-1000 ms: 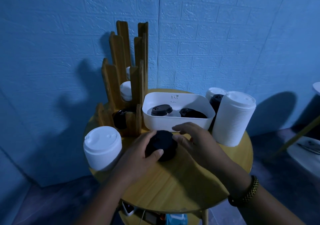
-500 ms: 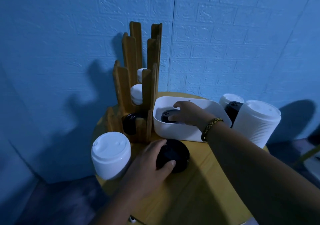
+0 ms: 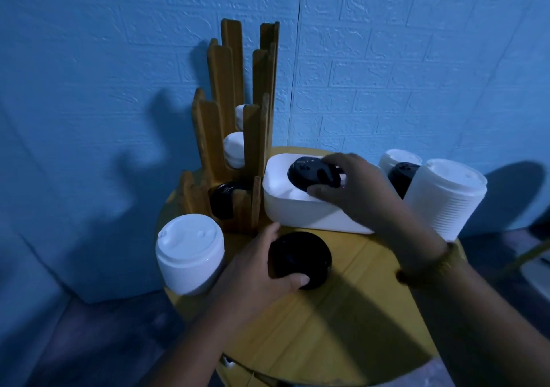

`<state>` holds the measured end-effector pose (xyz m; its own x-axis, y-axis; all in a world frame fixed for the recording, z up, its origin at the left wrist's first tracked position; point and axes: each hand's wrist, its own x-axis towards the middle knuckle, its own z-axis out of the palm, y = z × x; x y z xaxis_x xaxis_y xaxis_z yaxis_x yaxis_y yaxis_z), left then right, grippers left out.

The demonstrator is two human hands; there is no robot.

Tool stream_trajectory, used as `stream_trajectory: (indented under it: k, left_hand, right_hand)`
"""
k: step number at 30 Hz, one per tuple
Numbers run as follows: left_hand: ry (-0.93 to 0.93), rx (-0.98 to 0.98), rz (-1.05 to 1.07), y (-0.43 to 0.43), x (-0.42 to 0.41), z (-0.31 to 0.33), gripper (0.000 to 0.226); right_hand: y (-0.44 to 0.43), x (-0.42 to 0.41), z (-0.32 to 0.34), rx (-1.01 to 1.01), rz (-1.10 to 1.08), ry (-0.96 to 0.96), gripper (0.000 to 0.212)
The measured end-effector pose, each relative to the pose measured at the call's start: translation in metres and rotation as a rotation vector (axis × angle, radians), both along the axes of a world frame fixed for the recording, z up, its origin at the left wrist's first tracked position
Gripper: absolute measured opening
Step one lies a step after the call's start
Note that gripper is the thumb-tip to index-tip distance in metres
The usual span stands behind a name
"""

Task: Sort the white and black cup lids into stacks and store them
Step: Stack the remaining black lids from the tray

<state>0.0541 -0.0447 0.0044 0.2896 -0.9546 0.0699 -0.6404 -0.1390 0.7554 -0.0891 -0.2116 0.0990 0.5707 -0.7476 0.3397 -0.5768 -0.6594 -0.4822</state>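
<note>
a short stack of white lids (image 3: 189, 252) is standing at the left edge of the round wooden table (image 3: 342, 333); just behind it a stepped wooden rack (image 3: 212, 136) is rising against the blue wall, holding black lids (image 3: 223, 199) in its lowest slot and white lids (image 3: 233, 150) in the slots above; the left hand (image 3: 253, 270) is curling around a stack of black lids (image 3: 300, 257) that is sitting on the table in front of the rack, thumb on the near side and fingers round the far side; just behind that stack a white bin (image 3: 297, 212) is sitting on the table, touching the rack's right side; the right hand (image 3: 354, 190) is reaching over the bin and pinching a single black lid (image 3: 312, 173), tilted, at the bin's rim, with something white lying in the bin beneath it; a beaded bracelet (image 3: 431, 264) is circling that wrist; to the right of the bin a tall stack of white lids (image 3: 443, 202) is leaning outward; behind it a smaller white stack (image 3: 398, 159) and a dark stack (image 3: 401, 175) are standing close together.
</note>
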Motion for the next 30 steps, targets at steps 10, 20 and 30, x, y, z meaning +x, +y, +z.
stream_trajectory:
  k: [10, 20, 30]
  left_hand:
    - [-0.035, 0.018, -0.049, 0.005, -0.001, 0.0, 0.102]
    - [-0.025, 0.026, -0.049, 0.003, 0.0, -0.001, 0.104]
    - [-0.045, 0.045, -0.095, 0.001, 0.0, -0.001, 0.102]
  right_hand:
    - [0.079, -0.047, -0.069, 0.176, 0.112, 0.056, 0.07]
    - [0.067, -0.035, -0.066, 0.155, 0.231, 0.187, 0.071]
    - [0.062, -0.028, -0.056, 0.039, 0.267, 0.364, 0.07]
